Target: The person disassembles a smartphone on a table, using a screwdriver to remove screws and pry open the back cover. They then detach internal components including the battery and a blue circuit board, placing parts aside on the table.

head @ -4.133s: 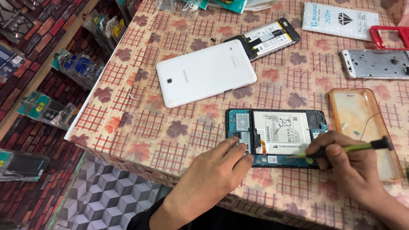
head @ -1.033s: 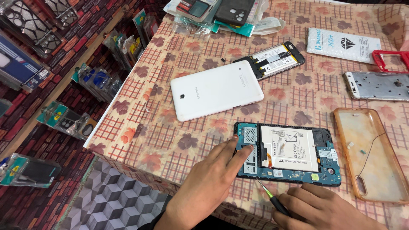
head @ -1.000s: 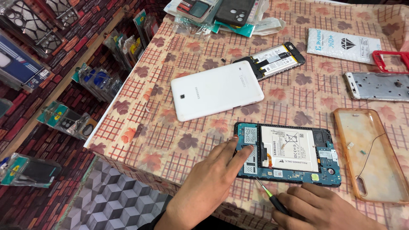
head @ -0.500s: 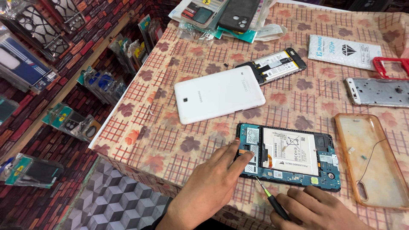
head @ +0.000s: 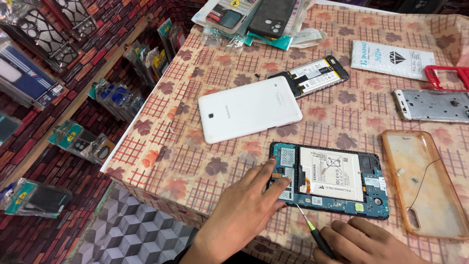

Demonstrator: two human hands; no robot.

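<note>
An opened tablet (head: 330, 181), its white battery and blue circuit board bare, lies near the front edge of the counter (head: 161, 156), which wears a floral checked cloth. The left hand (head: 244, 210) rests with its fingers spread, fingertips pressing the tablet's left end. The right hand (head: 364, 242), at the front edge, is closed around a small screwdriver (head: 312, 230) with a green neck; its tip points at the tablet's lower edge, just beside the left fingertips. The white back cover (head: 249, 108) lies behind the tablet toward the counter's middle, and an opened phone (head: 312, 74) touches its far corner. A clear orange-rimmed case (head: 425, 181) lies just right of the tablet, a bare metal frame (head: 432, 105) further back
</note>
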